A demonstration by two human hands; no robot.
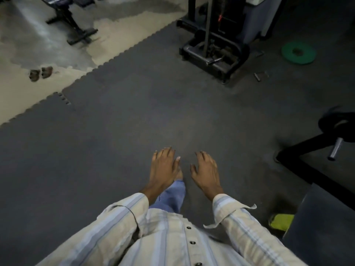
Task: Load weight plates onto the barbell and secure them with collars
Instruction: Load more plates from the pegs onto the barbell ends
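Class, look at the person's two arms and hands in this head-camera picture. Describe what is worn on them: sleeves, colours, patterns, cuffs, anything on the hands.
Both arms wear long sleeves of a pale shirt with cream, light-blue and grey stripes. The right sleeve has its cuff unbuttoned and flared open; the left sleeve has a thin dark cord lying across it. The left hand and right hand are bare: no gloves and no rings visible.
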